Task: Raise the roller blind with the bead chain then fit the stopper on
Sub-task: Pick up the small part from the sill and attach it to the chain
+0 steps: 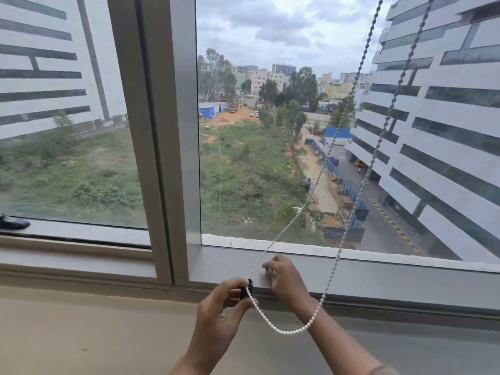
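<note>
A white bead chain (349,220) hangs in two strands from the upper right and loops low in front of the sill. My left hand (224,304) pinches a small black stopper (248,288) against one strand, at the sill's front edge. My right hand (284,280) hovers just to the right over the sill, its fingertips closed on a second small dark piece (269,269), only partly visible. The chain's loop passes under my right wrist. The roller blind itself is out of view above; the glass is uncovered.
A grey window sill (378,282) runs across below the glass. A thick grey mullion (167,131) divides two panes. A dark object (13,223) lies on the left sill. Below is a beige ledge (81,334).
</note>
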